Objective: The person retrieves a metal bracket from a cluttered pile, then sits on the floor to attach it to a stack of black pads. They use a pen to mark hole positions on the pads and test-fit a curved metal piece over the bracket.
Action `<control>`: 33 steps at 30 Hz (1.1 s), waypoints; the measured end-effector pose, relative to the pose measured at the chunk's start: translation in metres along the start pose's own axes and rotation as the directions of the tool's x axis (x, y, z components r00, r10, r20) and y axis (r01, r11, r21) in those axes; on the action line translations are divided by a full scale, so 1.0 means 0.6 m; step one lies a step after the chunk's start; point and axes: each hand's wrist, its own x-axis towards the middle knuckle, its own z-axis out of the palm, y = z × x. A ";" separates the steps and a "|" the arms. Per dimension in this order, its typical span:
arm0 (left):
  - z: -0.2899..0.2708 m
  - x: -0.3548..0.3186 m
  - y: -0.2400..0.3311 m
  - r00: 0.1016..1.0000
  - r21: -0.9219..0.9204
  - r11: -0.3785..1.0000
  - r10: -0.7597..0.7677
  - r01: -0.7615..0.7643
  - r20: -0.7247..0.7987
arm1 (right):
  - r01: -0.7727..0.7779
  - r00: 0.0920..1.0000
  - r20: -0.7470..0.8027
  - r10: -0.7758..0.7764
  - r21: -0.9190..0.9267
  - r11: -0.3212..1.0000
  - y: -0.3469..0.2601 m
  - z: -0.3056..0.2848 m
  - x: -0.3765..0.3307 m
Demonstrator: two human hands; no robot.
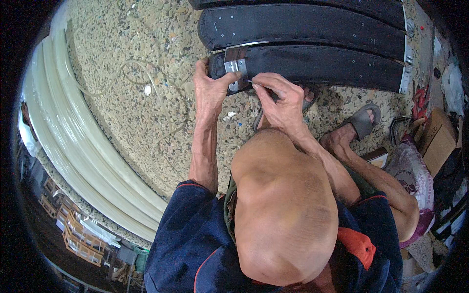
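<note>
Both hands at the near end of a black strip on the speckled floor.

Your left hand (pixel 211 90) grips the left end of the nearest black strip (pixel 317 66), thumb laid over the shiny metal bracket (pixel 235 66) that caps that end, fingers closed around the strip's edge. Your right hand (pixel 279 100) is just beside it, fingers pinched shut on a thin pointed tool (pixel 254 81) whose tip meets the bracket's lower edge; what kind of tool it is cannot be told. The strip lies on the floor (pixel 127 49) toward its far side, parallel to two more black strips (pixel 303 27) beyond it. A grey sandal (pixel 364 119) sits right of your hands. Pale curved plastic profiles (pixel 83 141) run along the floor's left edge.
</note>
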 end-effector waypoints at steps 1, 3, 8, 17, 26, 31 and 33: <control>0.000 0.000 0.000 1.000 0.005 1.000 0.000 0.000 0.001 | 0.026 1.000 0.008 -0.026 -0.026 0.999 0.002 0.000 0.000; 0.001 0.000 0.001 1.000 0.004 1.000 -0.003 0.003 0.002 | 0.074 0.997 0.034 -0.071 -0.081 0.994 0.006 -0.001 0.000; 0.002 -0.004 0.005 1.000 0.046 0.999 -0.016 0.018 -0.023 | 0.164 0.985 0.076 -0.155 -0.141 0.976 0.011 0.003 0.000; 0.001 0.000 0.008 1.000 0.024 1.000 -0.013 0.013 0.003 | 0.174 0.984 0.072 -0.164 -0.167 0.970 0.008 0.002 0.003; 0.001 -0.001 0.008 1.000 0.017 1.000 -0.019 0.019 -0.005 | 0.151 0.987 0.048 -0.152 0.030 0.988 -0.005 0.004 0.006; -0.001 0.002 0.004 1.000 0.031 0.999 0.012 -0.012 0.000 | 0.156 0.984 0.072 -0.161 0.068 0.985 -0.003 0.011 0.009; 0.000 -0.001 0.007 1.000 0.017 1.000 -0.011 0.011 -0.003 | 0.175 0.980 0.087 -0.179 0.055 0.983 -0.001 0.012 0.012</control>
